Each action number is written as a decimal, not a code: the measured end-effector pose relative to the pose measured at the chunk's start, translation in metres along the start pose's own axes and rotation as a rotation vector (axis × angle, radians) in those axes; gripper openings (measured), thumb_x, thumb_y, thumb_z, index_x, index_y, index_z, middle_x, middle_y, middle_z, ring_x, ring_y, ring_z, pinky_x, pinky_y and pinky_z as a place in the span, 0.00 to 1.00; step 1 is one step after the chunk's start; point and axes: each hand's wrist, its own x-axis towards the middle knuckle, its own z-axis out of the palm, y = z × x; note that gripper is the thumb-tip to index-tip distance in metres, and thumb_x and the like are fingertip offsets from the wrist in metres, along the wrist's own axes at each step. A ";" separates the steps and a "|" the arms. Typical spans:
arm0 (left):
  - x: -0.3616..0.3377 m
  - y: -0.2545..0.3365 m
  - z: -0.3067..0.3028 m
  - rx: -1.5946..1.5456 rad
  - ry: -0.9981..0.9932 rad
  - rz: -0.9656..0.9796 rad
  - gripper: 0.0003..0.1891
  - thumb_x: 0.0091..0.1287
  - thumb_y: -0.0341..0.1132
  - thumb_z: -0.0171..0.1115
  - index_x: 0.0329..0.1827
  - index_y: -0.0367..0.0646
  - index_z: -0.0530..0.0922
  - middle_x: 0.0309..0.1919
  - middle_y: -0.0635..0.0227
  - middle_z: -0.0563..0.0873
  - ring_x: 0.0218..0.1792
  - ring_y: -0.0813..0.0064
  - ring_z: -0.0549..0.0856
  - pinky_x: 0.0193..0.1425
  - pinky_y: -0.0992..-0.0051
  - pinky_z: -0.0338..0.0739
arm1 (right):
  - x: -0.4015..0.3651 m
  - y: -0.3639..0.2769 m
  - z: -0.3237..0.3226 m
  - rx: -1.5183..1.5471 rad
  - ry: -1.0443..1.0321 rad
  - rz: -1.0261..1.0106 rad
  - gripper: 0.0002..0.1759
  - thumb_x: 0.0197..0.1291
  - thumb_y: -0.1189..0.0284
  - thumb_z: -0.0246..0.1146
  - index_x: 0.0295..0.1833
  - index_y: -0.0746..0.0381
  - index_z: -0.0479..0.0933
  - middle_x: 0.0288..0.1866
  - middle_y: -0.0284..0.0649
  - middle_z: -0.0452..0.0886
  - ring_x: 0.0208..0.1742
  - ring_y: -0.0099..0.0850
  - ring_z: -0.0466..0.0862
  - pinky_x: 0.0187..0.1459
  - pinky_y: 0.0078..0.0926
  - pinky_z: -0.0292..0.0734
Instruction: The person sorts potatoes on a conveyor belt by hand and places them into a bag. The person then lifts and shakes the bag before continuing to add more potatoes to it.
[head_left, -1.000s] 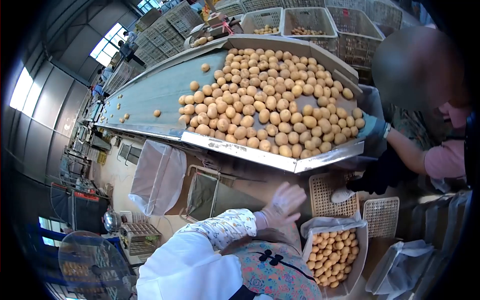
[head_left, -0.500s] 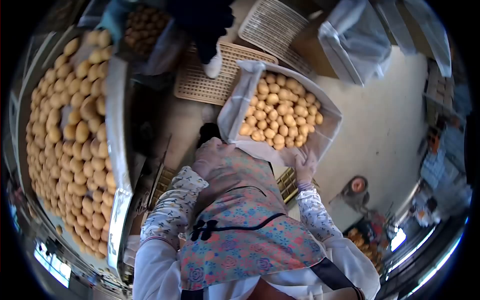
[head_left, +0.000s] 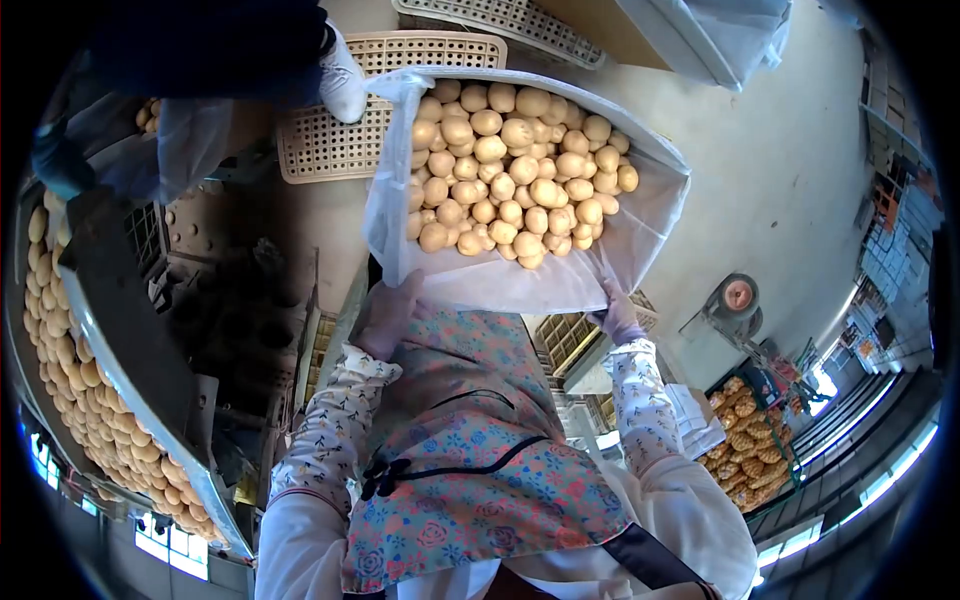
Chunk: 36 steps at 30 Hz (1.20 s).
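A box lined with white plastic film (head_left: pixel 500 290) sits in front of me, filled with round yellow potatoes (head_left: pixel 520 175). My left hand (head_left: pixel 390 315), in a thin see-through glove, is closed at the near left corner of the liner. At the near right side, my right hand (head_left: pixel 617 315), gloved the same way, pinches the liner's edge with the thumb uppermost. Some fingers of both hands are hidden behind the film. The box walls are mostly covered by the liner.
A sorting table (head_left: pixel 105 330) heaped with potatoes (head_left: pixel 75 365) runs along my left. Beyond the box are a perforated plastic crate (head_left: pixel 330 140) and a co-worker's white shoe (head_left: pixel 342 80). A wheeled cart (head_left: pixel 737 295) and bagged produce (head_left: pixel 745 440) stand right.
My view has shifted, and the lined box appears larger and more to the left. Both hands remain at its near edge. The sorting table has slid toward the left of the view.
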 end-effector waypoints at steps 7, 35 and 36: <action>-0.024 0.073 -0.008 -0.020 0.042 0.016 0.12 0.69 0.42 0.60 0.39 0.41 0.80 0.20 0.71 0.78 0.18 0.80 0.77 0.21 0.78 0.71 | -0.071 -0.087 0.032 -0.304 0.017 -0.177 0.20 0.71 0.58 0.54 0.44 0.65 0.80 0.20 0.34 0.76 0.10 0.23 0.67 0.10 0.16 0.59; -0.032 0.106 -0.043 0.926 0.418 0.468 0.29 0.55 0.48 0.75 0.53 0.41 0.74 0.25 0.65 0.81 0.26 0.69 0.82 0.34 0.70 0.77 | -0.031 -0.034 -0.012 -0.674 0.031 -0.408 0.30 0.60 0.58 0.68 0.60 0.69 0.75 0.36 0.38 0.84 0.35 0.26 0.81 0.39 0.24 0.76; -0.031 0.119 -0.041 1.005 0.450 0.586 0.33 0.54 0.48 0.75 0.59 0.43 0.72 0.28 0.64 0.81 0.29 0.68 0.83 0.35 0.69 0.78 | -0.030 -0.051 -0.015 -0.590 0.055 -0.595 0.34 0.59 0.58 0.69 0.63 0.69 0.72 0.38 0.39 0.84 0.35 0.26 0.81 0.38 0.24 0.76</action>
